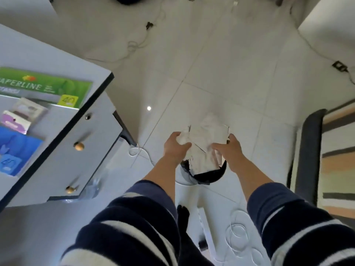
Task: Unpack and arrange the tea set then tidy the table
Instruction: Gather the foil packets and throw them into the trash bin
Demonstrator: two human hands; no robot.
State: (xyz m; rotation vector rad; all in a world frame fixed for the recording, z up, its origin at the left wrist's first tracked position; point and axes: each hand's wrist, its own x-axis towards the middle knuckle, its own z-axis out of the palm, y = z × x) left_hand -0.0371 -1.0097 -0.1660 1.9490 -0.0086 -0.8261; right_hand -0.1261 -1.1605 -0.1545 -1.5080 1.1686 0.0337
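A bundle of crumpled white wrapping paper [203,139] is held between both my hands directly over a white waste bin with a black liner [213,174] that stands on the floor. My left hand [175,145] grips the bundle's left side and my right hand [229,148] grips its right side. The lower part of the paper reaches down into the bin's dark opening. No tea set is in view.
A white cabinet [63,131] with brass knobs stands at the left, carrying a green paper ream [48,86] and small boxes. White cables [138,43] lie on the tiled floor. A striped rug [338,160] and dark frame are at the right.
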